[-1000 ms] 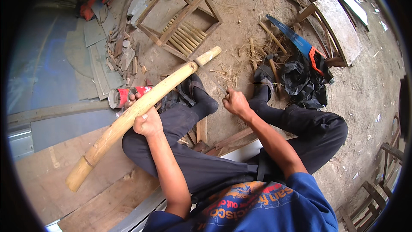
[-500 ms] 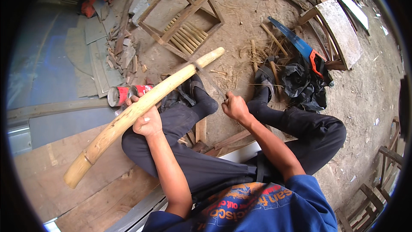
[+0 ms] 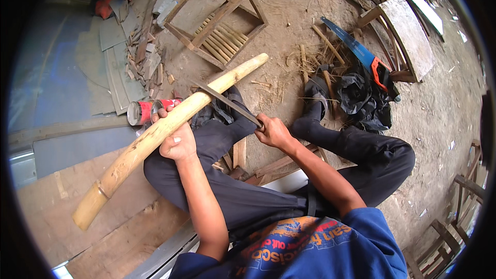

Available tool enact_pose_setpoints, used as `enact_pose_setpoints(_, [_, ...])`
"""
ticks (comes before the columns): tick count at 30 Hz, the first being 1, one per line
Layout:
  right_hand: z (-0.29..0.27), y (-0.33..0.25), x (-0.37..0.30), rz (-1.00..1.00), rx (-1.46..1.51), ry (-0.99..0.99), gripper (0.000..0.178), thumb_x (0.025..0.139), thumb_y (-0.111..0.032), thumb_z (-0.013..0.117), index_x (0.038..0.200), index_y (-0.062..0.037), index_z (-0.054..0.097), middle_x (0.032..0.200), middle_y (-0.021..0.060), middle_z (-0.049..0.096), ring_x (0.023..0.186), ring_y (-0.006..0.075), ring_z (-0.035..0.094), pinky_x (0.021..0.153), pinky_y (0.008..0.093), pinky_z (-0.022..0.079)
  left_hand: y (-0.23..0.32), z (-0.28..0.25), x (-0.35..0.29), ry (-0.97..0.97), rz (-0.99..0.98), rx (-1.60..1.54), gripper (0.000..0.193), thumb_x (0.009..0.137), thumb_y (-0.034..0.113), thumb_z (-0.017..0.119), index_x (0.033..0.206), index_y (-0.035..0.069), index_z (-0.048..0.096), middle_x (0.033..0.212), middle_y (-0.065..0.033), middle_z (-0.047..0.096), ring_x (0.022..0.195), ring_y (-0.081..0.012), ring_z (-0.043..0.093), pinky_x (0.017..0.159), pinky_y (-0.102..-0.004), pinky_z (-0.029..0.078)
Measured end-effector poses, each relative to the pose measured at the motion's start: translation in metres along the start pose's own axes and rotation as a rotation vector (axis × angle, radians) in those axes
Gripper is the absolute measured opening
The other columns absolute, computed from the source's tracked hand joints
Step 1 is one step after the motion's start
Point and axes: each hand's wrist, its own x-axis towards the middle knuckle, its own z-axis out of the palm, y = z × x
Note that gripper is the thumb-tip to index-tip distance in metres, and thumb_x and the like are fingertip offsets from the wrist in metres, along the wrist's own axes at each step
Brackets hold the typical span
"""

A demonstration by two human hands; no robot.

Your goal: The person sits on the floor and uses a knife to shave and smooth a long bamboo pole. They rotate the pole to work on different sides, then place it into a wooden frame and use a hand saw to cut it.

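Note:
A thick pale bamboo pole [image 3: 126, 164] lies slanted across my left thigh, its far end pointing up and to the right. My left hand [image 3: 178, 144] wraps round its middle from beneath, thumb on the near side and fingertips on the far side. In my right hand [image 3: 275, 132] is the handle of a long, narrow knife [image 3: 236, 107]. The blade crosses over the upper half of the bamboo, its tip extending past the far side. Whether the edge bites into the surface cannot be made out.
Ahead stands a wooden frame [image 3: 187, 43] with bamboo slats. A blue handsaw [image 3: 356, 49] with an orange handle rests near black plastic [image 3: 356, 93] at the right. Red cans [image 3: 140, 112] stand beyond my left hand. Wood scraps and shavings litter the ground.
My right hand has moved slightly left and down, and the knife now reaches farther across the bamboo, closer to my left hand. The bamboo has shifted slightly left in view.

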Motion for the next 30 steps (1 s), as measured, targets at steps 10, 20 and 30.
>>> enact_pose_setpoints(10, [-0.006,-0.025,0.000,0.076,-0.027,0.038,0.026,0.079,-0.013,0.066,0.096,0.0016,0.054,0.077,0.0258,0.066,0.081,0.0452,0.066,0.075,0.0521,0.052,-0.003,-0.009,0.003,-0.063,-0.014,-0.085,0.073,0.043,0.003,0.048,0.115,0.006,0.060,0.125,-0.0124,0.060,0.131,-0.0320,0.047,0.122,-0.0501,0.024])
enact_pose_setpoints(20, [-0.005,0.028,0.003,0.262,-0.099,0.146,0.027,0.079,-0.013,0.065,0.098,0.0058,0.057,0.078,0.0274,0.065,0.081,0.0464,0.065,0.074,0.0498,0.053,-0.003,-0.008,0.005,0.094,0.033,-0.116,0.078,0.051,0.002,0.050,0.128,0.002,0.057,0.123,-0.0159,0.064,0.125,-0.0321,0.055,0.119,-0.0492,0.029])
enact_pose_setpoints(30, [0.010,0.026,0.008,0.237,-0.046,0.202,0.026,0.079,-0.013,0.065,0.094,0.0063,0.056,0.077,0.0280,0.065,0.080,0.0452,0.066,0.073,0.0507,0.053,-0.009,-0.015,0.008,0.496,0.128,0.119,0.031,0.088,0.026,0.070,0.108,0.004,0.060,0.100,-0.0061,0.062,0.101,-0.0195,0.060,0.099,-0.0408,0.046])
